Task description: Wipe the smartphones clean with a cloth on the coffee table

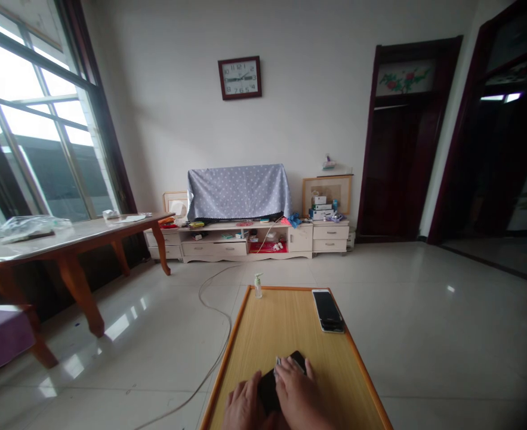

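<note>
Low at the centre of the head view, my left hand (244,406) grips a black phone (270,388) above a pale wooden table (281,322) with an orange edge. My right hand (296,394) lies against the phone's upper end, its fingertips on a small silvery item (279,363). That item is too small to identify. Part of the phone is hidden by my hands. Further along the table, a white-framed phone (328,310) lies screen up on a dark object. A small pump bottle (258,287) stands by the far edge.
A pale cable (215,316) curves across the glossy tile floor left of the low table. A long wooden table (70,236) and a purple-seated stool (3,334) stand left. A cream cabinet (245,245) lines the back wall. Dark doorways stand right.
</note>
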A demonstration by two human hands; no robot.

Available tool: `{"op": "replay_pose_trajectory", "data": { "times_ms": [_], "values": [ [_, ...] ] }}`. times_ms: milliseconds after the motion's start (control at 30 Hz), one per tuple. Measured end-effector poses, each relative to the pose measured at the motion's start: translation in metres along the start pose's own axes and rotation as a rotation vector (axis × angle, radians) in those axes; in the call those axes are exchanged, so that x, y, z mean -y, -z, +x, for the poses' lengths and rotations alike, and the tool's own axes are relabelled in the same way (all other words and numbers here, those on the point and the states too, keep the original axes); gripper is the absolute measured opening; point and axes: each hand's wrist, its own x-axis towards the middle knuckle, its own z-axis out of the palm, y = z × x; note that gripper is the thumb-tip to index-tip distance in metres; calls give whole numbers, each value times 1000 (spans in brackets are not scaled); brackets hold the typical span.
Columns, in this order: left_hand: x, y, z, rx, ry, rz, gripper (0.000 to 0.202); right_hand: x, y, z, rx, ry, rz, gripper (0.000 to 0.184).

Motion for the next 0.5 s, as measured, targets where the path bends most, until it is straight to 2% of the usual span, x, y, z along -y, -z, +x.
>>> {"op": "replay_pose_trajectory", "data": {
  "times_ms": [133,367,500],
  "values": [
    [2,-1,0,-10,-25,-9,85,-10,7,2,-32,-75,-86,46],
    [2,-1,1,8,-10,-5,72,12,-22,-22,119,89,40,41],
    [-1,2,-2,-23,-26,-16,72,1,-5,-25,60,67,23,43]
  ]
}}
